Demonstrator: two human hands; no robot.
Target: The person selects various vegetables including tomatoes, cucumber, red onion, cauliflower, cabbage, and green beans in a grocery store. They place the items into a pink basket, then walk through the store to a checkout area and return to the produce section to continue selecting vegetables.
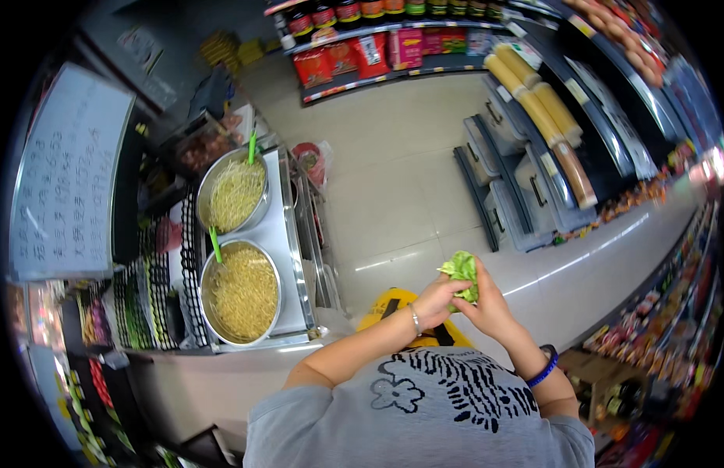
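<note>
A small bunch of green leafy vegetable (460, 268), like lettuce, is held up in front of my body between both hands. My left hand (435, 301), with a silver bracelet at its wrist, grips the leaves from the left side. From the other side my right hand (491, 304) closes on them, its thumb near the lower part of the bunch. A blue band (544, 367) circles my right forearm. Beneath the hands, a yellow object (391, 304) with black markings is partly hidden by my arms.
To the left, two metal bowls of bean sprouts (239, 196) (245, 292) with green-handled utensils stand on a metal-edged counter (288, 263). A red bag-lined container (309, 158) sits on the floor. Shelves (350, 88) line the back; clear storage boxes (531, 193) are stacked at right.
</note>
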